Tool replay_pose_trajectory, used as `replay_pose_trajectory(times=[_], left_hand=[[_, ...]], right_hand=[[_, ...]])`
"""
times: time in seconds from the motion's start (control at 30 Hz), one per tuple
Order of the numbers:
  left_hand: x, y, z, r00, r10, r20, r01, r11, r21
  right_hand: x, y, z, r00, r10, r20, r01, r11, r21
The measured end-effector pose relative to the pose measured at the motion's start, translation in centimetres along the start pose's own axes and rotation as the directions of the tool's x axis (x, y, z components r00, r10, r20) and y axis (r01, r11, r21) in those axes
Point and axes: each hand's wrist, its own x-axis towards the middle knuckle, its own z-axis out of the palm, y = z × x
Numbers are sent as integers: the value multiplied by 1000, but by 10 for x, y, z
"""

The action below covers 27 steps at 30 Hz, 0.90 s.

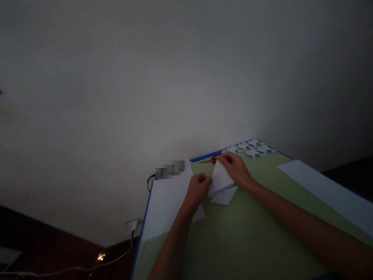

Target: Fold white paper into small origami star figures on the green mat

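A folded piece of white paper (220, 178) is held between my two hands over the green table. My left hand (199, 188) pinches its left edge with thumb and forefinger. At its upper corner, the fingers of my right hand (234, 166) are closed on it. The paper looks partly opened along its lower side, where a fold line runs and a pale flap (224, 196) sticks out below. Just behind my right hand lie scissors (207, 160) with red handles, partly hidden by the fingers.
Several folded white paper shapes (254, 151) lie at the far corner of the green table (233, 241). White sheets (163, 210) cover its left side, with a blurred-out device (170, 169) and cable behind. A long white paper strip (326, 194) runs along the right edge. A wall borders the back.
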Motion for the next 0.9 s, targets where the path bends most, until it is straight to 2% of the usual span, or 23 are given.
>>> replay_pose_trajectory(times=[0.17,0.37,0.67,0.9], left_hand=[[0,-4,0,1000,14,12,-15,998,55],[-1,-5,-5,998,-28,62,21,993,116],[-4,3,-12,982,-141,123,130,988,88],[-4,4,-14,982,-141,126,134,989,62]], right_hand=[[8,5,-8,998,-5,-56,5,1000,2],[16,17,-13,993,6,-116,-12,999,-46],[18,24,-14,991,1,-132,-11,997,-74],[19,27,-16,989,-2,-149,-11,996,-84]])
